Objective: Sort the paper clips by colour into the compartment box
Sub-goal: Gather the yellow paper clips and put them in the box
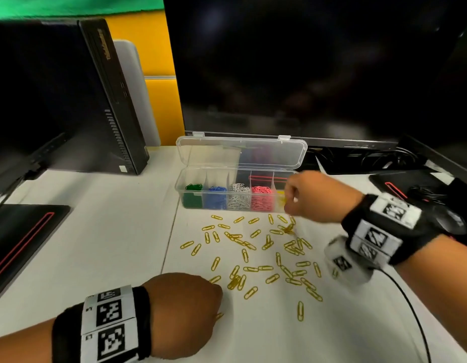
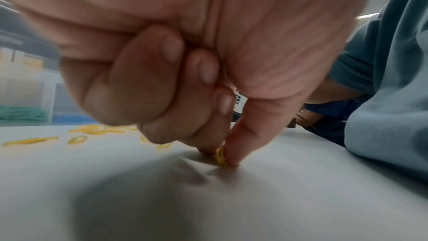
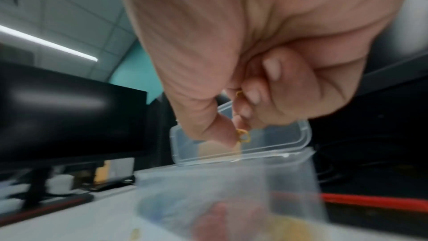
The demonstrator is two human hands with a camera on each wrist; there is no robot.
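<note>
Left hand (image 1: 185,302) pinching one yellow clip (image 2: 221,156) against the white table (image 1: 109,244), right hand (image 1: 309,196) grasping yellow clips (image 3: 242,136) above the open compartment box (image 1: 193,176), loose yellow paper clips (image 1: 263,254) scattered just before it.

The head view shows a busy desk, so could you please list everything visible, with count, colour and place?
compartment box: one, clear, lid open, behind the loose clips
sorted clips: green, blue, white, pink and yellow piles, one per compartment, left to right
loose yellow clips: dozens, scattered on the white table
monitor: one, black, behind the box
computer case: one, black, far left
left hand: pinches one yellow clip at the table
right hand: holds yellow clips over the box's right end
</note>
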